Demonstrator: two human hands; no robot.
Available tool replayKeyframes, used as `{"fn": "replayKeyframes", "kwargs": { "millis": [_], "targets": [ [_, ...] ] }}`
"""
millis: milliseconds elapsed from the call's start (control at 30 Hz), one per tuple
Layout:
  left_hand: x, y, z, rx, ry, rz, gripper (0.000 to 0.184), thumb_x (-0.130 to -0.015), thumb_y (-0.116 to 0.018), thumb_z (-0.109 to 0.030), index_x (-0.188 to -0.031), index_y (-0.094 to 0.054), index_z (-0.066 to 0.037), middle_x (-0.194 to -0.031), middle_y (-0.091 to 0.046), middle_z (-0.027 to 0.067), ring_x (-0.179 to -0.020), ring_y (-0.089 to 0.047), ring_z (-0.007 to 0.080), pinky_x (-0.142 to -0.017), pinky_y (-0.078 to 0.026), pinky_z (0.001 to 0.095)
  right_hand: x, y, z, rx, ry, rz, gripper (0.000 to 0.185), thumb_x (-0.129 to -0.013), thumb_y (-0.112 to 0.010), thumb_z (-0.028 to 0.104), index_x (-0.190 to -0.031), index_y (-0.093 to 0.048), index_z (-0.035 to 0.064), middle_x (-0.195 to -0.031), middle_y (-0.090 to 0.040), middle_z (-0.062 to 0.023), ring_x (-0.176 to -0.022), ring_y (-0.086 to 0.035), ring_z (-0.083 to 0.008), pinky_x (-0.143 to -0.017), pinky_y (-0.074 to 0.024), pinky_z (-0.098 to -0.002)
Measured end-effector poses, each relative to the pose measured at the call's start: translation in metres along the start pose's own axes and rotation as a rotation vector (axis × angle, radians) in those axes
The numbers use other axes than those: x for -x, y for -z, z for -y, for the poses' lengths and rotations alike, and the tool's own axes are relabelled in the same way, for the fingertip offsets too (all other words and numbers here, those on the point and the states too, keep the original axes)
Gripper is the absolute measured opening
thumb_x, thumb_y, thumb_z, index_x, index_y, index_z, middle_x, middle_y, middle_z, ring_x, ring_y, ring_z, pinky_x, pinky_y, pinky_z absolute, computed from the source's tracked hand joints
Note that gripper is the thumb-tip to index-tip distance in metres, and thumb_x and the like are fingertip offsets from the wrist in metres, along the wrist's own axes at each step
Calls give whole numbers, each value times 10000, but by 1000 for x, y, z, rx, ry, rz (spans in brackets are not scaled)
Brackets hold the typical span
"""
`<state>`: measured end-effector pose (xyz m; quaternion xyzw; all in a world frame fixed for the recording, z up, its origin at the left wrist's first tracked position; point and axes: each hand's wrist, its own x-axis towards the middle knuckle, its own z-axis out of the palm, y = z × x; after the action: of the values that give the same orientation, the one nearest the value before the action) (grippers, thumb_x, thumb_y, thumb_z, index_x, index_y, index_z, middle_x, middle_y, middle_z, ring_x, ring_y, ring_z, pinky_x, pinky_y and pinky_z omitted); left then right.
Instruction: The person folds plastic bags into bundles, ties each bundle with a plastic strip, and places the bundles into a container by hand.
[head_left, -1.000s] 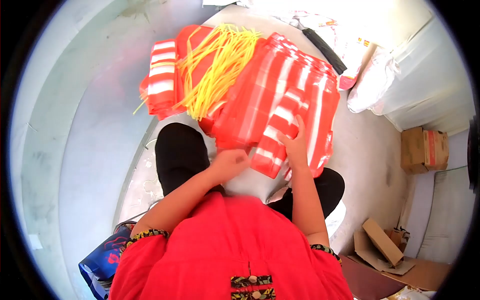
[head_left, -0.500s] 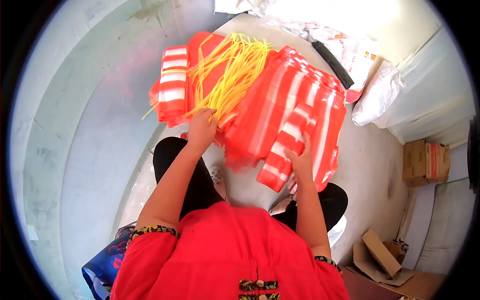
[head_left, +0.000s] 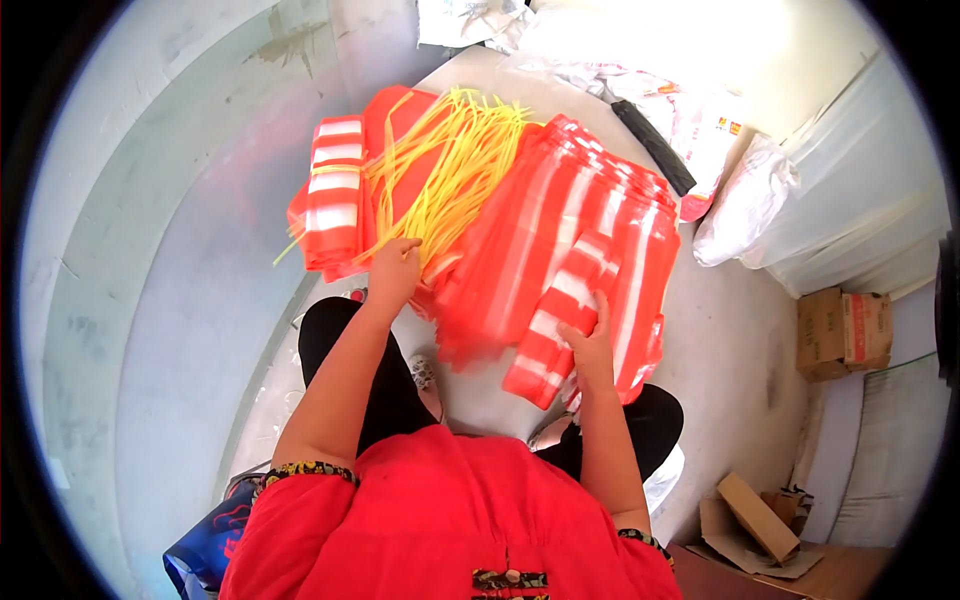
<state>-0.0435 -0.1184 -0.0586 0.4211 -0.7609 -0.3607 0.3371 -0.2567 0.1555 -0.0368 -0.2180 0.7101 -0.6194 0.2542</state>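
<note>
Red-and-white striped plastic sheets (head_left: 535, 220) lie in a flat stack before me. A narrow folded striped bundle (head_left: 568, 305) rests slantwise on the stack's right part. My right hand (head_left: 592, 350) touches this bundle at its right edge, thumb and forefinger spread apart. At the lower end of a heap of yellow plastic strips (head_left: 455, 165), my left hand (head_left: 396, 268) has its fingers bent together in a pinch on the strip ends. To its upper left lies another folded striped bundle (head_left: 335, 190), with a yellow strip around it.
Beyond the stack are a black roll (head_left: 652, 148) and a white plastic sack (head_left: 745, 200). Cardboard boxes (head_left: 845, 333) stand against the right wall. Flattened cardboard (head_left: 745, 535) is at lower right, and a blue bag (head_left: 210, 535) at lower left.
The view has shifted, so the stack and strips appear slightly lower and further left. Both hands keep nearly the same places against the plastic and the strips.
</note>
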Motion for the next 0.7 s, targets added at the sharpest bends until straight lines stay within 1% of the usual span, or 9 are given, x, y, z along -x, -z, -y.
{"fn": "replayKeyframes", "kwargs": {
  "millis": [67,167,200,300,333,467,567,633,700],
  "targets": [
    [2,9,-8,345,228,41,310,-1023,-557,-183,-1159,-709,50,-1073,-716,148,-1087,-660,295,-950,-519,408,1,3,9,-50,-13,-4,908,-824,-750,17,-1601,-280,44,-1529,-436,-177,-1328,-530,-289,-1070,-505,-369],
    [3,18,-13,889,500,83,329,-1061,-527,-185,-1208,-678,67,-1106,-699,126,-1091,-654,257,-942,-535,396,11,-4,35,-403,-84,-86,863,-835,-680,14,-1602,-288,50,-1532,-433,-188,-1335,-518,-317,-1083,-502,-385],
    [4,20,-15,1075,577,100,335,-1071,-516,-183,-1228,-666,73,-1120,-692,122,-1094,-650,246,-943,-542,394,16,-3,45,-534,-110,-43,847,-876,-622,12,-1624,-230,68,-1535,-431,-174,-1323,-531,-320,-1083,-510,-402],
    [24,19,-58,1243,631,188,353,-1083,-491,-181,-1289,-631,69,-1155,-683,141,-1067,-661,245,-942,-556,393,24,2,61,-761,-135,93,845,-900,-618,64,-1634,-201,85,-1538,-424,-167,-1329,-533,-311,-1078,-516,-419],
    [31,10,-62,1242,594,300,362,-1087,-468,-179,-1302,-624,66,-1156,-686,145,-1022,-675,241,-952,-565,409,28,0,65,-786,-129,95,850,-908,-622,90,-1638,-187,101,-1535,-428,-160,-1342,-527,-301,-1080,-513,-435],
    [84,-34,-109,1087,593,539,364,-1081,-486,-191,-1296,-634,64,-1144,-703,134,-962,-682,211,-902,-560,370,26,0,34,-777,-149,80,874,-906,-650,102,-1648,-187,81,-1669,-254,-119,-1465,-377,-269,-1140,-430,-423],
    [111,-63,-112,903,580,768,355,-1070,-527,-200,-1288,-650,51,-1121,-726,105,-986,-687,178,-898,-553,332,25,3,11,-809,-125,103,866,-910,-658,118,-1643,-201,63,-1680,-238,-124,-1489,-341,-270,-1191,-343,-395],
    [122,-80,-111,852,516,859,343,-1064,-568,-205,-1289,-656,39,-1114,-747,86,-1032,-706,171,-923,-558,319,29,12,11,-796,-96,108,871,-907,-666,130,-1642,-204,61,-1680,-234,-127,-1497,-327,-269,-1191,-341,-393],
    [126,-85,-112,811,534,921,339,-1072,-561,-233,-1273,-670,18,-1162,-739,80,-1046,-698,164,-949,-540,299,28,21,12,-755,-64,106,874,-906,-671,135,-1641,-205,60,-1669,-253,-134,-1490,-337,-269,-1186,-347,-392]
  ]
}}
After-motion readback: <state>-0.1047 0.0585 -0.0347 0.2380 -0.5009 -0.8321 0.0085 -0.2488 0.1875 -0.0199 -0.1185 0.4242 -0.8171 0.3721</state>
